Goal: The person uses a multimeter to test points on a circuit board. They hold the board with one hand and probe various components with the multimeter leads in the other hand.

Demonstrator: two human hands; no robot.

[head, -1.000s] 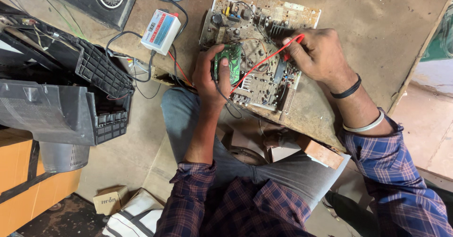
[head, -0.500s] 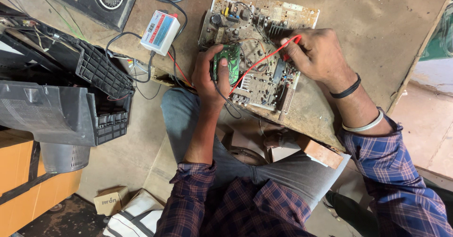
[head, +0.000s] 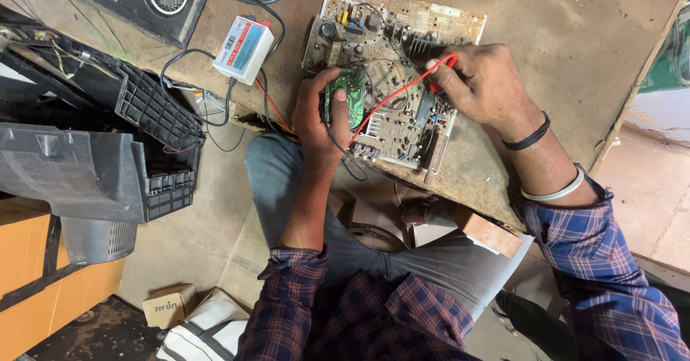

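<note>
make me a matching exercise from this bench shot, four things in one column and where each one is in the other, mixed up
Things:
1. small green board
2. red probe
3. white meter box
4. big tan circuit board

Places:
A. flat on the workbench
B. pinched in the right hand
C. held in the left hand
D. on the bench by black cables, left of the boards

Pairs: 1-C, 2-B, 3-D, 4-A

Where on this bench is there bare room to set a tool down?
Bare bench lies beyond the right hand, out to the bench's edge. Another bare strip runs between the white tester box and the circuit board. Crowded: cables and the grey casing by the left hand.
</note>
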